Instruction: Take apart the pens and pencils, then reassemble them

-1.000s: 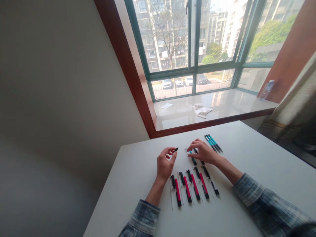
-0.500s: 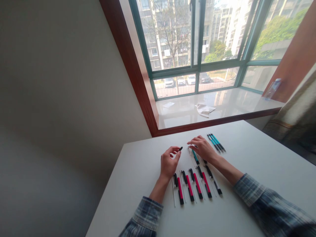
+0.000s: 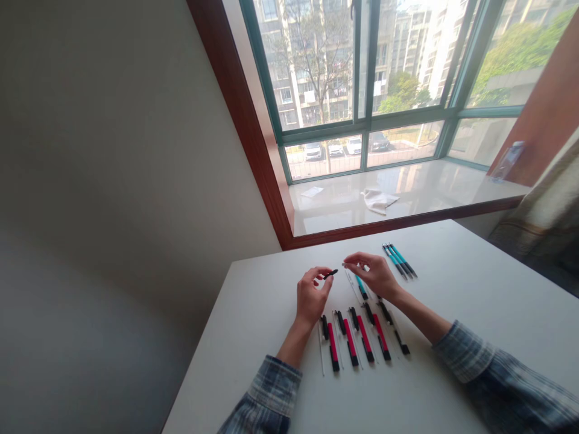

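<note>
The left hand (image 3: 311,296) grips a black pen part (image 3: 331,274) left of the turquoise barrel (image 3: 361,287). Above that barrel, the right hand (image 3: 374,276) has just pinched what looks like a tiny piece (image 3: 344,264), now facing the part; red barrels (image 3: 350,342) lie nearer.

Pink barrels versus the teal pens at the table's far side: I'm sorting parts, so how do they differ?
The pink barrels lie spaced apart, the teal pens close together. The pink barrels' near ends are blunt; the teal pens' taper to tips. Both have black sections and lie on the white table.
</note>
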A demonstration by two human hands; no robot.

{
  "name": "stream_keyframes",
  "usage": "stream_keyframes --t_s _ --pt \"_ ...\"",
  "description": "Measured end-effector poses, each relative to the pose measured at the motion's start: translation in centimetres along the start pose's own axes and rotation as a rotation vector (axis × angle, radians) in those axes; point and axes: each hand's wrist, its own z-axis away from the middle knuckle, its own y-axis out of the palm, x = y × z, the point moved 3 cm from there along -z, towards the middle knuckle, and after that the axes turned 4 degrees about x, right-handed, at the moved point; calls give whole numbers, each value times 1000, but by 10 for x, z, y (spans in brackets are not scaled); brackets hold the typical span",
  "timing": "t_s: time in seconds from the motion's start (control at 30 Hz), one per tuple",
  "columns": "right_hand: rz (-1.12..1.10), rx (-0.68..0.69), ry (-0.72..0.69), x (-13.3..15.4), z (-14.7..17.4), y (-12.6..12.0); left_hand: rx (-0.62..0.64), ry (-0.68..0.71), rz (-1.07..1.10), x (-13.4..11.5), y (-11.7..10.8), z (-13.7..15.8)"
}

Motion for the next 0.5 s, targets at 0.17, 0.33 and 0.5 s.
stream_keyframes --t_s 0.17,0.33,0.5 --pt "-190 99 58 1 4 10 16 14 -3 -3 0 0" --pt "-168 118 61 -1 3 11 18 15 -5 -4 -1 0" --pt "-170 124 52 -1 3 11 26 29 -9 -4 -1 0"
